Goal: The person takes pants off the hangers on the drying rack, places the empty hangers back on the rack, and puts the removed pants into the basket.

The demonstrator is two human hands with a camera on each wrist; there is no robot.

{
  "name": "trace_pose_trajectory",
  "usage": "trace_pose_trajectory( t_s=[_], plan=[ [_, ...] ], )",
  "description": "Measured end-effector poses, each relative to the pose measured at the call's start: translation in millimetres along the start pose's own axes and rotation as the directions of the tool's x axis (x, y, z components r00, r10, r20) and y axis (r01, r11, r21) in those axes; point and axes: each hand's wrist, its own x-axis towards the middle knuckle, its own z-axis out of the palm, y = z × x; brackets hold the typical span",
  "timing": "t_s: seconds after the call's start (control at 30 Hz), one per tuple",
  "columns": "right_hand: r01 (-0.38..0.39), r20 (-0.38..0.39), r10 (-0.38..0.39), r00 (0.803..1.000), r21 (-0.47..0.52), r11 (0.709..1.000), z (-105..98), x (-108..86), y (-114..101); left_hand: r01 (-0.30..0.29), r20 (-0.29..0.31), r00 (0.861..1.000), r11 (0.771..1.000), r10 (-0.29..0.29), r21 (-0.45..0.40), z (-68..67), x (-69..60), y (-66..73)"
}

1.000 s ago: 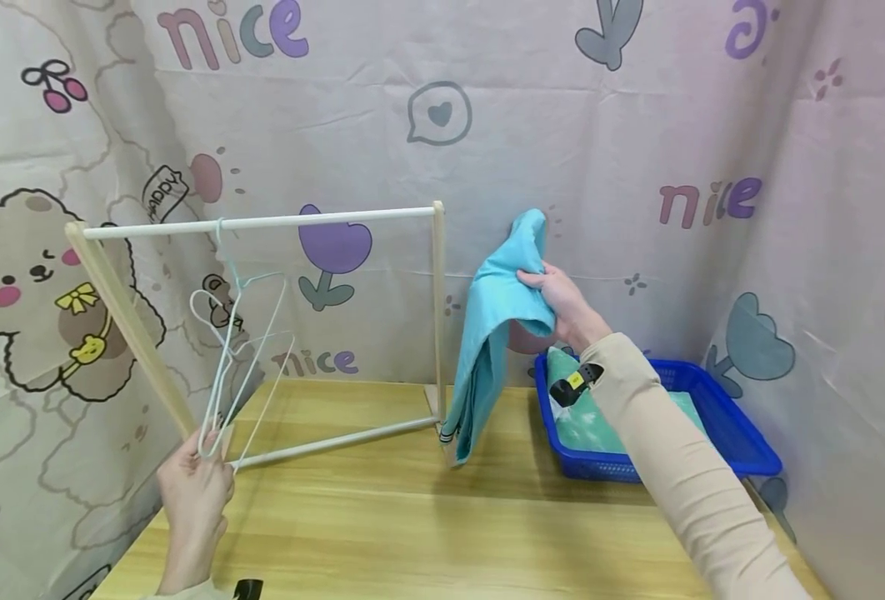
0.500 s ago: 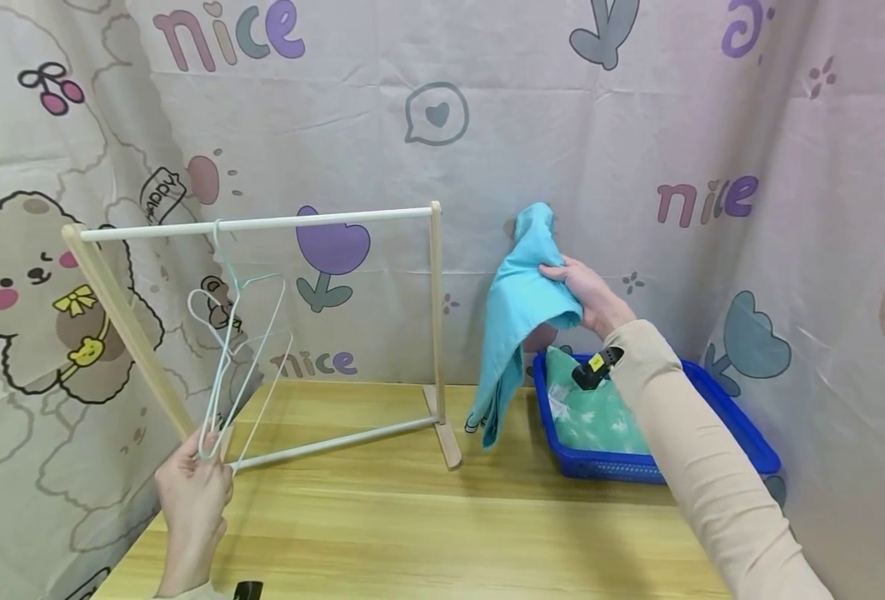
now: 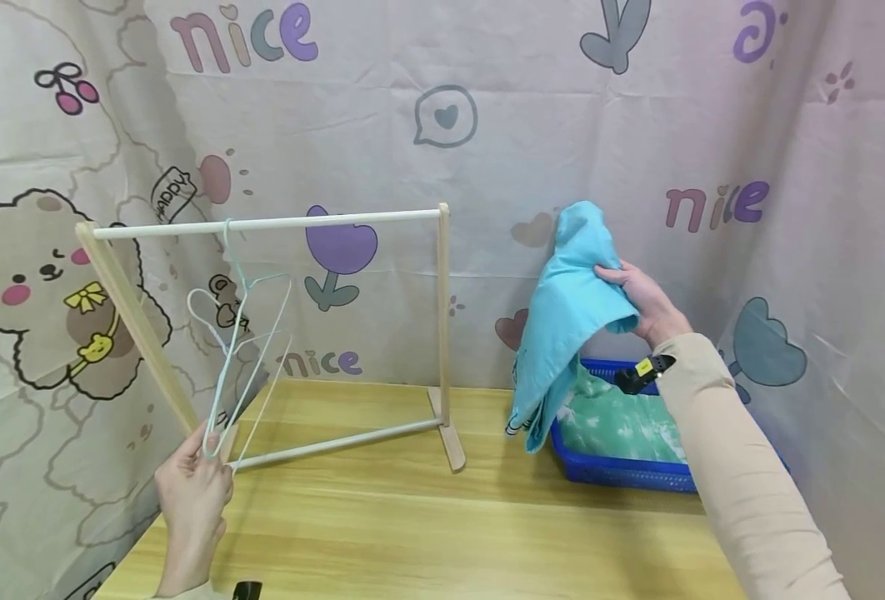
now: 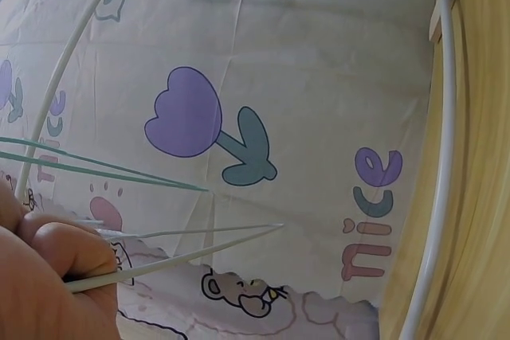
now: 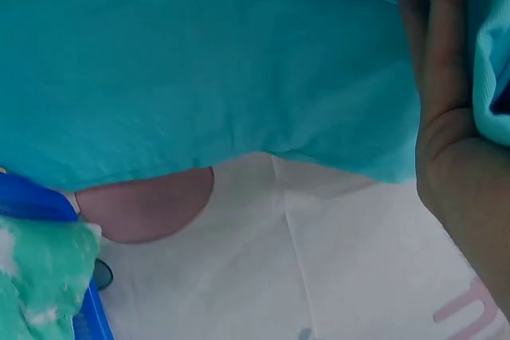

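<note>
At the lower left of the head view, my left hand (image 3: pixel 195 492) holds the bottom ends of thin hangers. One is a mint-green hanger (image 4: pixel 119 173), its hook over the top rail of a small rack (image 3: pixel 337 220). A white hanger (image 4: pixel 183 259) passes between the curled fingers in the left wrist view. My right hand (image 3: pixel 648 307) grips a turquoise garment (image 3: pixel 573 292) in front of the back curtain. Its lower end, with a striped edge, hangs down beside the basket. In the right wrist view, the cloth spreads beside two extended fingers (image 5: pixel 448 53); the thumb is out of view.
A blue plastic basket (image 3: pixel 622 472) stands at the right of the wooden table (image 3: pixel 382 525), partly behind the right forearm. Green-and-white cloth (image 3: pixel 615 425) lies in it. The rack's right foot (image 3: pixel 453 450) rests on the table. Printed curtains (image 3: pixel 367 125) enclose the back and sides.
My right hand has carried the turquoise garment rightward, from beside the rack's right post to near the basket's left side. My left hand keeps its hold on the hangers.
</note>
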Motion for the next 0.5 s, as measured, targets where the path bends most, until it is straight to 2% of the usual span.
trace_pose_trajectory(
  t_s=[0.17,0.37,0.5],
  plan=[
    [-0.031,-0.027,0.032,0.999,0.046,0.998,-26,-13.6,3,0.016,0.014,1.000,0.999,-0.016,-0.042,0.0,1.9,1.1],
    [-0.089,-0.043,0.096,0.995,0.139,0.986,-60,-28.5,14,0.017,0.007,1.000,1.000,-0.017,0.007,-1.8,0.8,1.5],
    [-0.066,-0.032,0.076,0.997,0.244,0.967,-82,-40.9,19,0.023,0.012,1.000,0.999,-0.023,0.035,-3.4,1.1,1.0]
  ],
)
